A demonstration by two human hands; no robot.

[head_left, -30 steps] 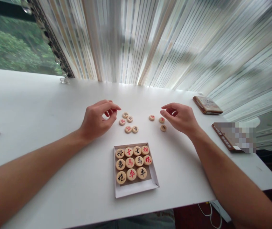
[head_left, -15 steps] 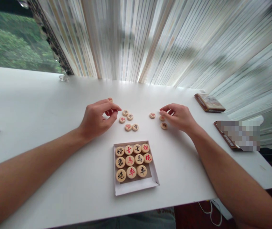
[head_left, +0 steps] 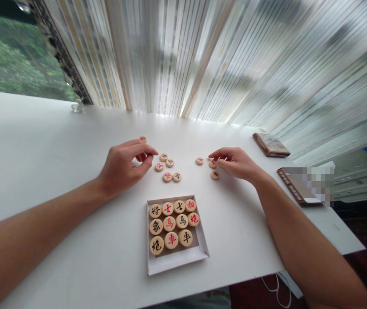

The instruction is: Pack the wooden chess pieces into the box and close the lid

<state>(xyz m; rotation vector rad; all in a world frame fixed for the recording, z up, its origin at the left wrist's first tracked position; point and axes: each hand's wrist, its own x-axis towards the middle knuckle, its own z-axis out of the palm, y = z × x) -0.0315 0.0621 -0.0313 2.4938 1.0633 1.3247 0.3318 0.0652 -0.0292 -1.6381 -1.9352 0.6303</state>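
Note:
Round wooden xiangqi pieces with red or black characters lie on the white table. My left hand [head_left: 128,163] hovers left of a loose cluster, index finger stretched and thumb apart, with nothing visible in it. Nearest to it are a black-marked piece [head_left: 163,157] and a red-marked piece [head_left: 159,166]; another red-marked piece [head_left: 142,139] shows behind its knuckles. My right hand [head_left: 235,162] has its index finger and thumb apart around a red-marked piece [head_left: 213,164] on the table. Close by are another red-marked piece [head_left: 199,161] and a black-marked piece [head_left: 214,175].
A shallow open box [head_left: 183,260] holds rows of larger xiangqi pieces near the front edge. On the right lie a brown flat box [head_left: 271,144] and an open brown-edged box [head_left: 294,186], partly blurred out. Sheer striped curtains [head_left: 157,56] hang behind the table.
The view has shifted slightly, so everything sits lower and further left. My right thumb has drawn back from the index finger, uncovering more of the red-marked piece. The pieces have not visibly moved.

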